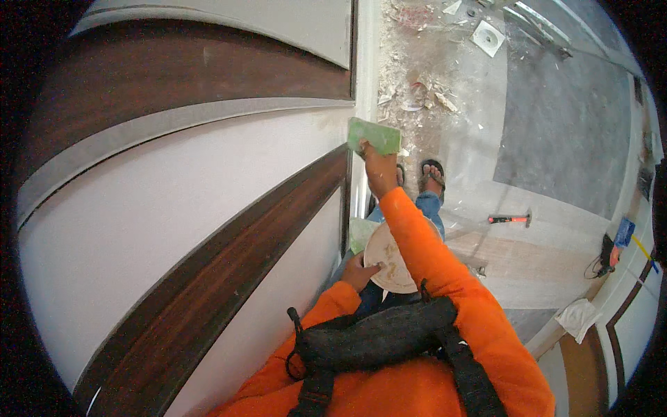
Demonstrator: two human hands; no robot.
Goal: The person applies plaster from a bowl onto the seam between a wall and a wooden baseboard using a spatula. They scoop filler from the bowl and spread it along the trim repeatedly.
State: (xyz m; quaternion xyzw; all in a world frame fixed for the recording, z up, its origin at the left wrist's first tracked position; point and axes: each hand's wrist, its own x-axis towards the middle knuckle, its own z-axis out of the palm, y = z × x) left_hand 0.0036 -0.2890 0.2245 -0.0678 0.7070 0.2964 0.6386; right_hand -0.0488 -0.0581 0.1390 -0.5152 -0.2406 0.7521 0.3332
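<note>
My right hand [379, 169] reaches forward and grips a flat green rectangular piece [376, 136], pale with smears. The piece lies against the white edge strip [366, 83] at the end of the panelled wall. Closer to my body, my left hand [359, 272] holds a round cream dish or lid [390, 260] by its rim, thumb on top. Brownish smears mark its surface, and my right sleeve covers part of it. A second green piece [362, 233] shows beside the dish, above my left hand; whether my fingers touch it is unclear.
White wall [229, 167] with dark wood bands [229, 278] runs along my left. Debris [431, 97] litters the floor ahead. A hammer [511, 219] lies to the right, a white square fitting [488, 39] farther off. A blue-and-orange tool [618, 243] and white cloth [578, 318] sit far right.
</note>
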